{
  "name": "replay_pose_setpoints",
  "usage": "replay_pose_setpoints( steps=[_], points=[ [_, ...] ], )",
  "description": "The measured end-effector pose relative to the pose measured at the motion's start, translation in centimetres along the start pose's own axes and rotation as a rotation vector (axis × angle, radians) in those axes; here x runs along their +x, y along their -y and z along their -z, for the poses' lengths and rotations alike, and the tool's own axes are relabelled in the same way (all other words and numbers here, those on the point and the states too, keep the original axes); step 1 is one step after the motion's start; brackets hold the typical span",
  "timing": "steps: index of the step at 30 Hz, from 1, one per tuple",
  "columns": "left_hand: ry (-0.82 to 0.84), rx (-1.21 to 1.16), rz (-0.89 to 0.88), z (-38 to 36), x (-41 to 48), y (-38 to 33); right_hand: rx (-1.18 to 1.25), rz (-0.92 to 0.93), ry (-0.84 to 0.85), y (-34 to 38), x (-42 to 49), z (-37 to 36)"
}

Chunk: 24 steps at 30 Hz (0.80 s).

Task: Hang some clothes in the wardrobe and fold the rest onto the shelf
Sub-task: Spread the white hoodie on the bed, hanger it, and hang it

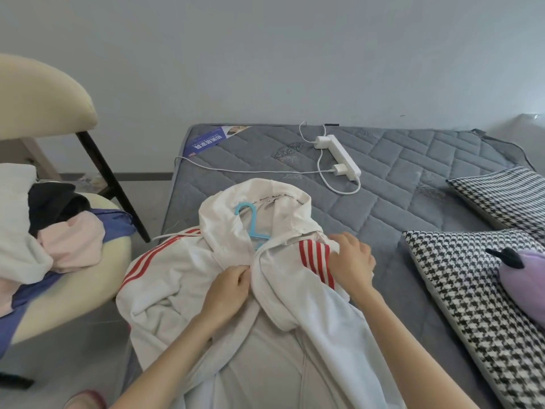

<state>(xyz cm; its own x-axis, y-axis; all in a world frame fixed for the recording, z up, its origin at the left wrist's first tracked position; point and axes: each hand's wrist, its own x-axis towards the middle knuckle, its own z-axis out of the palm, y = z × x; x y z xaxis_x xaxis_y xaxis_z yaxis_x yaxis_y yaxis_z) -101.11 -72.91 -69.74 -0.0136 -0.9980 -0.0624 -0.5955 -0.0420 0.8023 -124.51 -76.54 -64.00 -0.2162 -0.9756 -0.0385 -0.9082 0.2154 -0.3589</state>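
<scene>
Left hand (pixel 228 286) is pinching the front of the white hoodie (pixel 177 270), and right hand (pixel 351 261) grips its red-striped shoulder. It's mid-frame on the mattress (pixel 398 187), with a blue hanger (pixel 250 222) in the neck. The chair (pixel 73 293) at left holds a clothes pile (pixel 59 243).

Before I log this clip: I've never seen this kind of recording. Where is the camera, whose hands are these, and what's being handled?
No machine here: one camera worn on a person's head looks down at their own bare hands. A white hoodie with red stripes lies on a grey mattress, with a blue hanger inside its neck. The left hand pinches the front below the collar; the right hand grips the striped shoulder. A power strip, checked cushions and a purple plush toy share the mattress. More clothes are heaped on the chair.
</scene>
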Motion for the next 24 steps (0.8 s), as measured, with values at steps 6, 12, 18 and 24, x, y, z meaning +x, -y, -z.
replay_pose_setpoints(
  steps=[6,12,18,24],
  points=[
    [0.059,0.08,0.01,-3.1,0.3,-3.3,0.392,-0.424,0.174,-7.5,0.4,-3.2],
    [0.205,0.171,0.004,-5.3,-0.4,-2.7,0.295,-0.243,0.251,-10.0,-0.5,-3.6],
    [0.031,0.09,-0.092,-3.8,0.0,-2.5,0.604,-0.092,-0.091,-6.8,-0.3,0.1],
    [-0.038,0.082,-0.187,-2.2,1.6,-4.8,0.482,-0.096,-0.51,-3.6,0.5,9.4]
  ],
)
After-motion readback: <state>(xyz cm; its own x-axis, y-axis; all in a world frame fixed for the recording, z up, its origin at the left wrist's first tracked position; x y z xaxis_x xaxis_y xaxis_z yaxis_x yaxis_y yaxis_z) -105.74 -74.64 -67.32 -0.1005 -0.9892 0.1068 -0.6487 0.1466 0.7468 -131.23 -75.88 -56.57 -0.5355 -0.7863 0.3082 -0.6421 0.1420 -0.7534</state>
